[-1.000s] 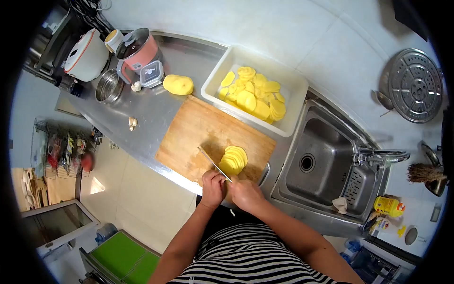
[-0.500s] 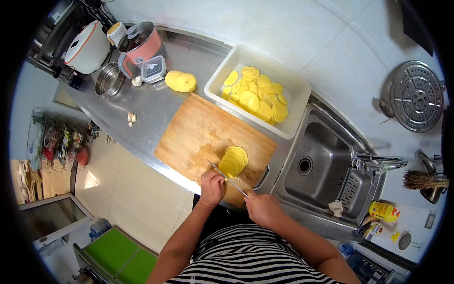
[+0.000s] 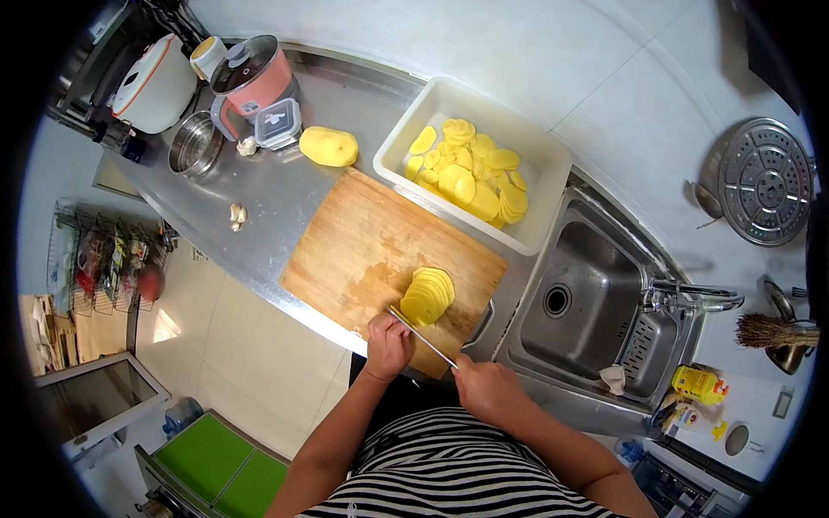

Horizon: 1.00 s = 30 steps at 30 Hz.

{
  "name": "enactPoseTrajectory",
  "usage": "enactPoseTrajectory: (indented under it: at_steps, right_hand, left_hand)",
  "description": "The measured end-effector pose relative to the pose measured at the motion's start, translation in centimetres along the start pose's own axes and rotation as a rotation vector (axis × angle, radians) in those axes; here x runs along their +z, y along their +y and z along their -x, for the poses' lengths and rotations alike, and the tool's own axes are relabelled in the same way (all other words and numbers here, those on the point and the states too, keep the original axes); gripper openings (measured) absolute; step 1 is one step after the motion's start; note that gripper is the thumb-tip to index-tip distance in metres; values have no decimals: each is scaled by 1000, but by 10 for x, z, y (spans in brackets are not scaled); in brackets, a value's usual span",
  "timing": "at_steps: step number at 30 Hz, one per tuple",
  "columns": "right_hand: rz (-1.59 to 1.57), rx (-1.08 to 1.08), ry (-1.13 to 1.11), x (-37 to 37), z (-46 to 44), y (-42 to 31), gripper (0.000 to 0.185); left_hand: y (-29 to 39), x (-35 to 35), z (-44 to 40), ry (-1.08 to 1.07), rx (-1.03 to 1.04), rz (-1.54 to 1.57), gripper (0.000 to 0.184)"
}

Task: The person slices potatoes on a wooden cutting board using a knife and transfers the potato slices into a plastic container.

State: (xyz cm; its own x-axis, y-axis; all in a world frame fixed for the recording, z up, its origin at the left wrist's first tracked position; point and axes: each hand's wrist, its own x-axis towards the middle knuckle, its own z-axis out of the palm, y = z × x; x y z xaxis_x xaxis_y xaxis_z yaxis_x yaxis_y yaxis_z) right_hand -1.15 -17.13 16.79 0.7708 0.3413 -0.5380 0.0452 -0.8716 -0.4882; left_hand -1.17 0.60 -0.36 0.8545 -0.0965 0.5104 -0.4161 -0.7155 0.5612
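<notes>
At the worktop's (image 3: pixel 272 203) front edge, the right hand (image 3: pixel 488 388) grips a knife (image 3: pixel 423 337) over the board's (image 3: pixel 350 229) near right corner; the left hand's (image 3: pixel 390 344) fingers bunch beside the blade, pinching what I can't tell. Potato slices (image 3: pixel 427 296) fan beyond. Wood stretches left; a tub (image 3: pixel 542 186) borders the back edge.

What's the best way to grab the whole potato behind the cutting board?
Probably from above, pinching the whole potato across its middle by its long sides: it lies lengthwise, top clear, with the lidded container close to its left end.
</notes>
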Motion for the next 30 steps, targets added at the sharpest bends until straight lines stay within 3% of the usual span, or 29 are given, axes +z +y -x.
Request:
enactPoseTrajectory:
  at_steps: [12,15,23,30]
  right_hand:
    - [-9,26,-67,4,-22,-3,22]
    - [-3,46,-116,3,-30,-8,14]
    - [-73,-59,24,13,-52,-17,18]
    - [-31,-20,-15,26,-72,-22,13]
  left_hand:
    - [-2,-3,-2,23,3,52,32]
    - [0,-4,-4,41,5,49,32]
    - [-6,-4,2,6,8,78,28]
    - [-11,-2,8,-62,2,157,23]
